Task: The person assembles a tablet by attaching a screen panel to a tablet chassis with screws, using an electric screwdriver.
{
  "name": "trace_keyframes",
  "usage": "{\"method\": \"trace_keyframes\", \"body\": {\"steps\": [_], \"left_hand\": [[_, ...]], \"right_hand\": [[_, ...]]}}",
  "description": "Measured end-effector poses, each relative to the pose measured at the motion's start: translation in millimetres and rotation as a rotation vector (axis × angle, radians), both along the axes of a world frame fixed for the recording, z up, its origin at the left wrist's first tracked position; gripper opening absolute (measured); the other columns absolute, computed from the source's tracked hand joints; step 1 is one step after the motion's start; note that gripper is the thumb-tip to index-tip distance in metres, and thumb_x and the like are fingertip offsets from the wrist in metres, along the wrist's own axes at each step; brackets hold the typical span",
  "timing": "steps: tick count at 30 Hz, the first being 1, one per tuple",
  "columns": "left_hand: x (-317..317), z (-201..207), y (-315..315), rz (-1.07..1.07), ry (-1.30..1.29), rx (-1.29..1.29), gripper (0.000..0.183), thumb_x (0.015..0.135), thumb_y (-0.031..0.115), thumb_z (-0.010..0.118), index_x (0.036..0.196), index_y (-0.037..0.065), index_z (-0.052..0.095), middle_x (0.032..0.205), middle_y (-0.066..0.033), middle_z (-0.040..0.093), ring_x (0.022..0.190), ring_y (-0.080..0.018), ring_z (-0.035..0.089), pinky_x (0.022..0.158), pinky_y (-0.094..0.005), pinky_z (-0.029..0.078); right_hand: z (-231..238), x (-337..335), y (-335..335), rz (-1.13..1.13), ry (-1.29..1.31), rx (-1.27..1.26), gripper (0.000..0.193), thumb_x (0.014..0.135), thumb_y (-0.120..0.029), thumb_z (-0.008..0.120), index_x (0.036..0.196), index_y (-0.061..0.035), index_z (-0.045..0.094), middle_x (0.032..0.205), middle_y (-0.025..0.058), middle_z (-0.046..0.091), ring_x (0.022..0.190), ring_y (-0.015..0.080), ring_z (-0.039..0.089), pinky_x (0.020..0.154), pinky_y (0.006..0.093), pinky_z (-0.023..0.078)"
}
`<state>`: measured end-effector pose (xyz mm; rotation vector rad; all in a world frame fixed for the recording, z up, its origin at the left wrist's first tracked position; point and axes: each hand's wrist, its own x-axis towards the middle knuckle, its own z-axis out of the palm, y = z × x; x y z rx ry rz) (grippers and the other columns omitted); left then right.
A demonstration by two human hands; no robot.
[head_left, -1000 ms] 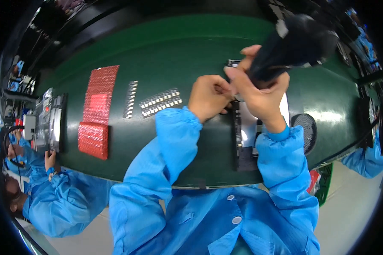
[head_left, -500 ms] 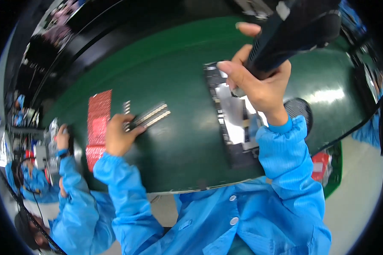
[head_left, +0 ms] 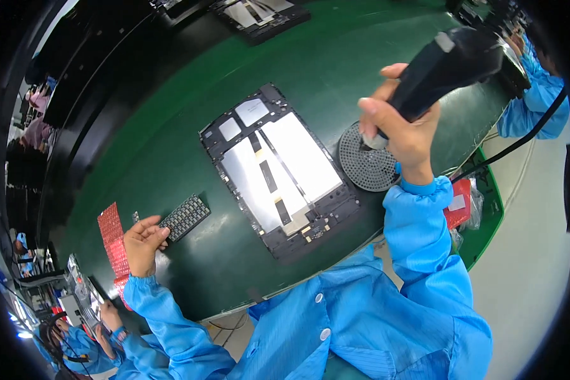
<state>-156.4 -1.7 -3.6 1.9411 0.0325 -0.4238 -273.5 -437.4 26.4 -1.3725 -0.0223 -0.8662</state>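
Observation:
My right hand wraps round a black corded power tool that looks like an electric screwdriver. Its grey lower end hangs over a round perforated tray. On the left, my left hand has its fingers curled with thumb and fingertips close together. Whatever they pinch, if anything, is too small to make out. The fingertips are at the near-left end of a dark sheet covered with rows of small pieces. Between my hands lies an opened flat device, with white battery panels, dark ribbon cables and a black frame.
A red bubble-wrap sheet lies left of my left hand. Another opened device is at the table's far side. A green bin with red and clear bags stands at right. The tool's black cable loops there. Co-workers sit on both sides.
The head view has shifted right. My right hand and the tool have gone from over the opened device to over the perforated tray. My left hand no longer grips the sheet of pieces the same way.

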Motion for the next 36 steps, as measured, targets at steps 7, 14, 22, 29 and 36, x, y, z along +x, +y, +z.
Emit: {"method": "trace_keyframes", "body": {"steps": [7,14,22,29,36], "left_hand": [[-17,-13,-16,-0.103,-0.672,0.536,0.01,0.07,-0.001,0.074,0.077,-0.002,0.067,0.076,-0.0081,0.066,0.062,-0.0118,0.06,0.052,-0.0194,0.046],[-40,-3,-66,-0.008,-0.659,0.418,0.009,0.072,0.0,0.073,0.079,-0.002,0.067,0.079,-0.0086,0.066,0.064,-0.0109,0.059,0.05,-0.0214,0.045],[-49,-11,-105,-0.146,-0.744,0.277,0.013,0.072,-0.003,0.073,0.084,-0.002,0.068,0.073,-0.009,0.065,0.059,-0.0109,0.056,0.053,-0.0216,0.045],[-64,-18,-116,-0.208,-0.748,0.256,0.013,0.073,-0.001,0.073,0.084,0.0,0.068,0.07,-0.0069,0.063,0.056,-0.01,0.056,0.049,-0.0212,0.044],[-65,-20,-134,-0.299,-0.687,0.082,0.013,0.074,-0.001,0.07,0.087,0.0,0.067,0.076,-0.0107,0.062,0.058,-0.0192,0.06,0.052,-0.0279,0.047]], "right_hand": [[-12,0,-1,0.02,0.027,-0.025,0.035,0.073,0.005,0.073,0.103,0.0029,0.055,0.062,0.0031,0.06,0.049,0.0079,0.055,0.045,0.0211,0.042],[-15,3,1,0.042,0.062,-0.046,0.038,0.074,0.007,0.069,0.108,0.004,0.05,0.061,0.0048,0.058,0.049,0.0103,0.055,0.046,0.0223,0.043],[-19,1,-1,0.037,0.054,-0.08,0.037,0.074,0.007,0.069,0.106,0.0047,0.05,0.062,0.005,0.059,0.049,0.0098,0.055,0.046,0.0216,0.042],[-8,6,13,-0.021,0.097,-0.077,0.04,0.074,0.003,0.073,0.107,0.0009,0.052,0.062,0.0014,0.057,0.05,0.0077,0.054,0.045,0.0215,0.042],[40,34,72,0.197,-0.16,-0.035,0.039,0.075,0.003,0.07,0.109,0.0015,0.052,0.064,0.0026,0.058,0.051,0.0086,0.055,0.047,0.0214,0.043]]}}
